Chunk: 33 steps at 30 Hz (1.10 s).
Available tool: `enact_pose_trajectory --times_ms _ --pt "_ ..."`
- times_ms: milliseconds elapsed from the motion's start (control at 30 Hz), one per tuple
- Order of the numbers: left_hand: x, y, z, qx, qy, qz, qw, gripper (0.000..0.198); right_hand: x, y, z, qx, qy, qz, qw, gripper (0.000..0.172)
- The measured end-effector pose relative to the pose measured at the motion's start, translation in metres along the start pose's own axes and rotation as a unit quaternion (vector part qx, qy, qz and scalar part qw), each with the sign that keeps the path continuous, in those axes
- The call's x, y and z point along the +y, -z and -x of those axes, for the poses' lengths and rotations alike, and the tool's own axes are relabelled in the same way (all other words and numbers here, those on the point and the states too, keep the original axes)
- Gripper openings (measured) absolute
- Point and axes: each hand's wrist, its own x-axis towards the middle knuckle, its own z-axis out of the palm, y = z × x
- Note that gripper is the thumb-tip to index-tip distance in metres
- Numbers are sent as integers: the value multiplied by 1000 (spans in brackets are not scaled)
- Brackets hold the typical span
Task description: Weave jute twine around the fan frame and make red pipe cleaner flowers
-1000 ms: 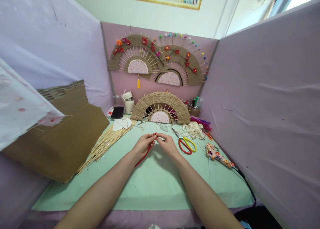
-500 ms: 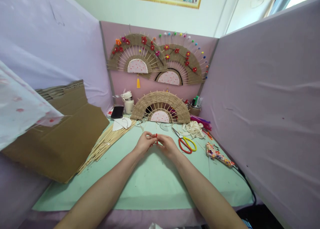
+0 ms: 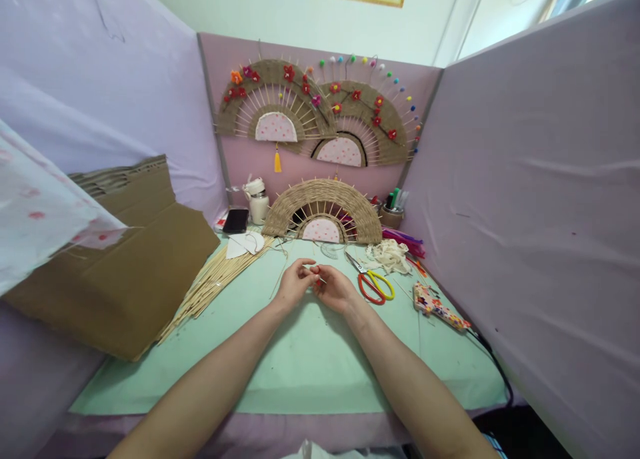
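Green bench, purple partitions. Left hand and right hand touch, both pinching one small red piece. Scissors lie near.

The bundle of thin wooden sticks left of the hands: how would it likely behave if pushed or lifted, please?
The sticks lie loose and fanned on the mat, so a push would probably scatter or roll them. Each looks thin, so likely light and easily snapped. Lifted at one end, the bundle would probably splay apart.
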Motion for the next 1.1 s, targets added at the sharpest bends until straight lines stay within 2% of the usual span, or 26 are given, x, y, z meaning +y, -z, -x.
enact_pose_trajectory --times_ms 167,300,367,467,533,567,667,867,1100 --pt "-3 0 1 18 -25 -84 996 18 0 0 0 20 8 15 1000 4" --pt "-6 2 1 37 -34 -126 991 18 0 2 0 37 48 124 990 11" --pt "-5 2 1 49 -43 -130 989 19 -2 3 0 60 97 217 970 17" --pt "-2 4 0 70 -51 -137 987 21 -8 7 0 122 194 344 911 21" --pt "0 5 0 75 -55 -142 986 22 -12 9 1 132 245 388 878 21" --pt "0 6 0 75 -59 -143 985 21 -13 9 1 122 259 399 871 21" --pt "1 5 2 66 -79 -159 982 20 -15 9 2 83 272 408 868 22" --pt "1 3 7 49 -144 -226 962 18 -10 10 0 52 297 433 849 18" --pt "0 1 8 34 -152 -257 954 17 -11 12 -1 58 293 427 854 13"
